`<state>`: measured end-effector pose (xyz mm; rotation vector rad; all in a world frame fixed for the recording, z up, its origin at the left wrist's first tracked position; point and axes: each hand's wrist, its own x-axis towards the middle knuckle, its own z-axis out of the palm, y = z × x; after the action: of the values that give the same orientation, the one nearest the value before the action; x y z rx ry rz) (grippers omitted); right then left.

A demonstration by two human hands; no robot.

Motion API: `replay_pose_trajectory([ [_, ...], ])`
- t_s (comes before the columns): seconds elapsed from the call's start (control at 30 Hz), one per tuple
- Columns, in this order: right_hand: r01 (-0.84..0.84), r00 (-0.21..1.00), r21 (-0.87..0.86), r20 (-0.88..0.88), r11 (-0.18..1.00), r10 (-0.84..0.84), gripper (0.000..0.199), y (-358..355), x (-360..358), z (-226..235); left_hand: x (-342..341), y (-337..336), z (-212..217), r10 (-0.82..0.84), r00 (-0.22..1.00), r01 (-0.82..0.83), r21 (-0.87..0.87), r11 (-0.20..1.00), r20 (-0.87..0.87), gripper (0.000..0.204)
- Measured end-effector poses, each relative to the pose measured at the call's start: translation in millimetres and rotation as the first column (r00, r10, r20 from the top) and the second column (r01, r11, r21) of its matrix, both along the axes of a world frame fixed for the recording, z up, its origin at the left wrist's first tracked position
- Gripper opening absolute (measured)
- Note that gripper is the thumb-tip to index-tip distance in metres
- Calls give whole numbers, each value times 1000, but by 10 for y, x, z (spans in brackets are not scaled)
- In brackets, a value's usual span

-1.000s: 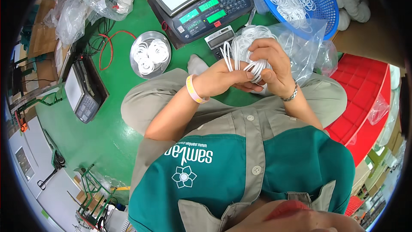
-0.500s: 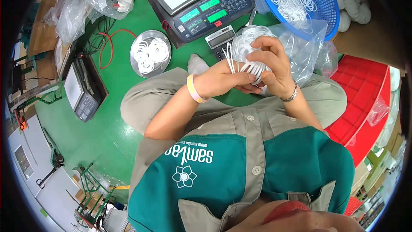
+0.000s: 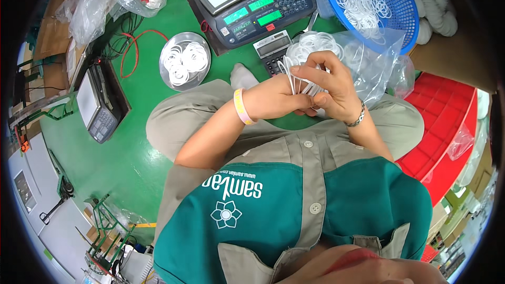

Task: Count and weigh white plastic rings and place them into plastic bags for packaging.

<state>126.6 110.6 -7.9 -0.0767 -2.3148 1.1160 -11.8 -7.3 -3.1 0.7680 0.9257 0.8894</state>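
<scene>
Several thin white rings are gathered in my left hand, its thumb pressed over them. My right hand closes on the same bunch from the other side, its fingers curled over the rings and its thumb tip close to my left thumb. Parts of the bunch are hidden behind the fingers. Just beyond both hands, a heap of like white rings lies in a clear plastic bag. A calculator rests on the floor beside that heap.
A counting scale with rings on its plate stands ahead. Left of it lies a round metal dish of rings. A blue basket with rings is at the far right, red crates nearer. Another scale sits at left.
My right fingers have shifted left over the rings and curled closer to my left thumb. The bunch is more covered now. The whole view has moved slightly.
</scene>
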Motion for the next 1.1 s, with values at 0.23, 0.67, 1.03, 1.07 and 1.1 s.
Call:
replay_pose_trajectory([
  [0.23, 20, 999, -18, -40, 1000, -21, 46, 14, 15, -44, -17, -9, 5, -8, 998, 10, 43, 999, -65, 20],
  [0.67, -240, 970, -83, 17, 967, 242, 49, 124, -124, 138, -109, -24, 194, -164, 899, 223, 104, 969, -406, 14],
  [1.03, -570, 609, -207, 542, 795, 579, 36, 280, -869, 759, -347, -469, 179, 252, 903, -234, -93, 968, 349, 16],
  [1.07, -542, 560, -246, 608, 803, 564, 30, 304, -952, 760, -396, -496, 175, 327, 885, -284, -171, 943, 331, 17],
  [1.1, -552, 605, -172, 591, 816, 534, 19, 307, -1042, 730, -429, -516, 171, 357, 875, -295, -224, 929, 328, 27],
])
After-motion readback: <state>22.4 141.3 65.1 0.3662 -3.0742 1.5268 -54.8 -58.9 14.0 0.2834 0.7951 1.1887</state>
